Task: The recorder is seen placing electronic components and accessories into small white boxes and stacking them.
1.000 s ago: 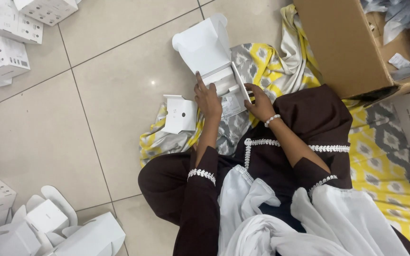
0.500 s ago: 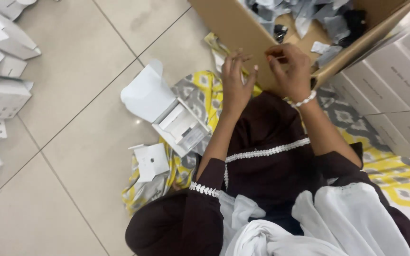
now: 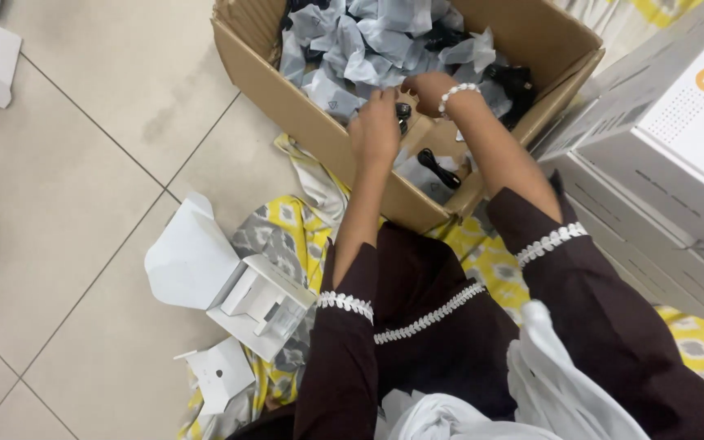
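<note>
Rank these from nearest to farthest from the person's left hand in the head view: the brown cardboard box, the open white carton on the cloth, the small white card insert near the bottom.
1. Brown cardboard box: left hand reaches inside.
2. Open white carton: lower left, on the yellow patterned cloth.
3. Small white card insert: farthest, near the bottom edge.

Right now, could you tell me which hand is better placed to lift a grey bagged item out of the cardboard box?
Probably the right hand: it sits deeper in the cardboard box, against the grey bagged items. The left hand hovers nearer the box's front wall, by a small black part.
</note>
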